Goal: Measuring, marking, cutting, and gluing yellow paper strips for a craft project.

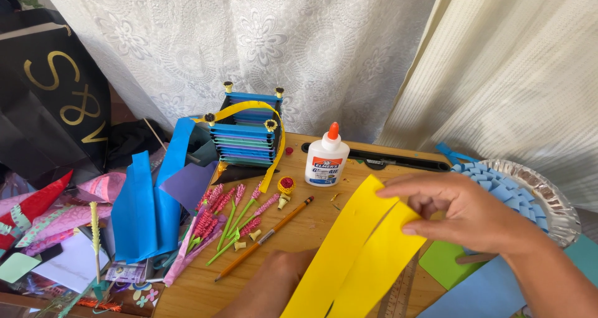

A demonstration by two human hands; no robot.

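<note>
While my right hand point(464, 215) pinches the far end of the folded yellow paper strip point(355, 249) over the wooden table point(311, 231) — my left hand point(274, 280), mostly hidden beneath, I cannot tell — a slack pinch could let the fold spring apart, I judge.

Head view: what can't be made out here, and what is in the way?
- Left hand: its fingers are hidden behind the yellow paper, so its grip cannot be told.
- Ruler: mostly covered by the yellow paper and cut off by the bottom edge.
- Right hand: the thumb and fingers pinch the paper's edge; the forearm leaves the frame at the lower right.
- Foil plate: its near side is hidden behind the right hand.
</note>
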